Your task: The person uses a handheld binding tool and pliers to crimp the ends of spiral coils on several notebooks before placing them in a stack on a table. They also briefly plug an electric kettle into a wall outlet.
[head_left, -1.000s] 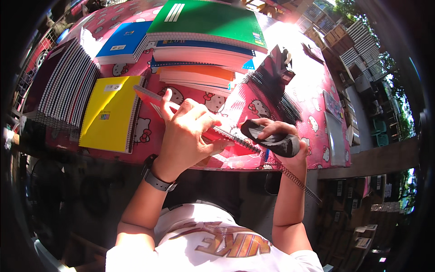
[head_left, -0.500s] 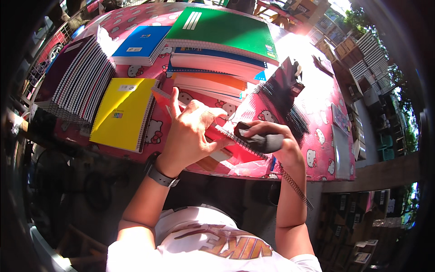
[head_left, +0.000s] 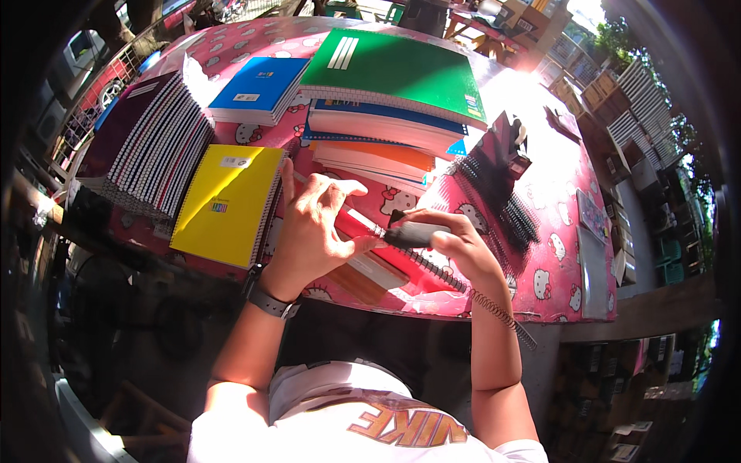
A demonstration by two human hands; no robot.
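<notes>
A red notebook (head_left: 356, 220) lies aslant at the near edge of the table, partly covered by my hands. My left hand (head_left: 312, 231) grips its edge by the thumb, with the other fingers spread above. In my right hand (head_left: 467, 245) is a dark grey, block-like tool (head_left: 421, 234), pressed against the notebook's bound edge. A black spiral coil (head_left: 498, 312) runs along that edge, and its loose end sticks out past the notebook over my right wrist. Under the notebook shows a flat brown wooden piece (head_left: 370, 276).
Left stands a stack of spiral notebooks (head_left: 158, 147), beside a yellow notebook (head_left: 224, 204). A blue notebook (head_left: 258, 85) and a green-topped pile (head_left: 394, 73) lie farther back. Black coils (head_left: 509, 208) are heaped right, near a clear sheet (head_left: 593, 266) on the patterned pink table (head_left: 552, 301).
My right hand and the grey tool have moved left along the bound edge, uncovering more of the coil behind them. My left hand keeps its grip. The whole view has shifted slightly.
</notes>
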